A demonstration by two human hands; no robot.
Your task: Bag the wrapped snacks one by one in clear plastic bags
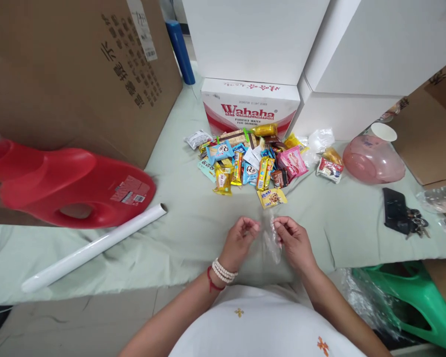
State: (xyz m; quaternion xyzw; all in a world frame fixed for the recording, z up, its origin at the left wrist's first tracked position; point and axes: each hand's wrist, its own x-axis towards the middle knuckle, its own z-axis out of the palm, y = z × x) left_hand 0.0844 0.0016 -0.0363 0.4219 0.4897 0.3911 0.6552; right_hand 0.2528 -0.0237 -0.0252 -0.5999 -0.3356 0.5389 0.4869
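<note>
A small clear plastic bag (272, 243) hangs from my right hand (294, 244), pinched between thumb and fingers. Just left of the bag, my left hand (242, 239) has its thumb and fingertips drawn together; whether they grip an edge of the thin film cannot be made out. Both hands are above the front part of the cloth-covered table. Beyond them lies a heap of wrapped snacks, including a yellow cookie packet (272, 198) closest to the hands, a pink packet (293, 162) and a light blue packet (220, 151).
Behind the snacks stands a Wahaha water carton (250, 106). To the left are a red plastic jug (78, 183) and a white tube (96, 248). On the right sit a pinkish transparent container (373, 156), a black wallet-like item (395, 210) and keys (418, 224).
</note>
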